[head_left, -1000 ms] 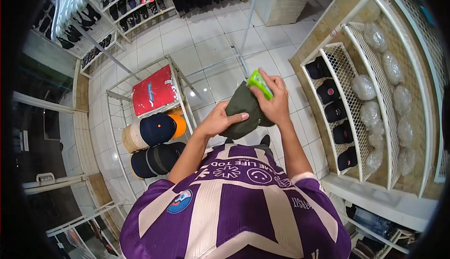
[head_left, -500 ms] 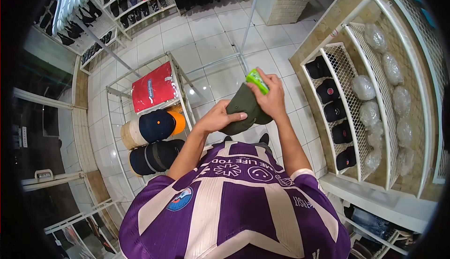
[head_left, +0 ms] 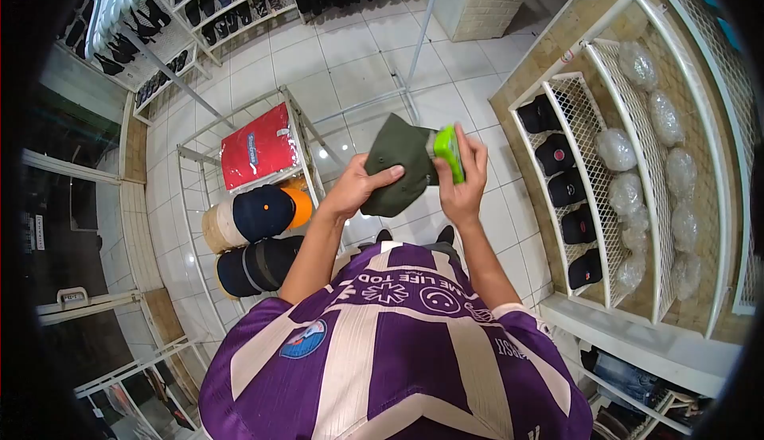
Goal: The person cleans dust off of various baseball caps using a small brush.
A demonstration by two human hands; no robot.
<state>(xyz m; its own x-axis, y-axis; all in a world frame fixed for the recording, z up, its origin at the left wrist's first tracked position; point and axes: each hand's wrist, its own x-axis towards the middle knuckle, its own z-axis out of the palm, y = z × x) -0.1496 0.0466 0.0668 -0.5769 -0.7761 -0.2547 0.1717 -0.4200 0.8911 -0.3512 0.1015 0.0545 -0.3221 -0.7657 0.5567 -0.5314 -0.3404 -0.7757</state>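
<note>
1. Cap (head_left: 395, 165), dark green, is held up between the two hands, its crown just right of the left hand (head_left: 356, 189).
2. Left hand is clamped on the cap's near-left edge, thumb laid across the crown.
3. Right hand (head_left: 467, 176) is closed around a green brush-like tool (head_left: 450, 153), whose pale face turns toward the cap's right side; contact is hard to tell.
4. Left of the left hand, a white rack (head_left: 189, 153) bears a red package (head_left: 253, 149) and a navy cap (head_left: 261, 211).
5. Well right of the right hand, a white shelf (head_left: 574, 90) carries dark caps (head_left: 567, 188).
</note>
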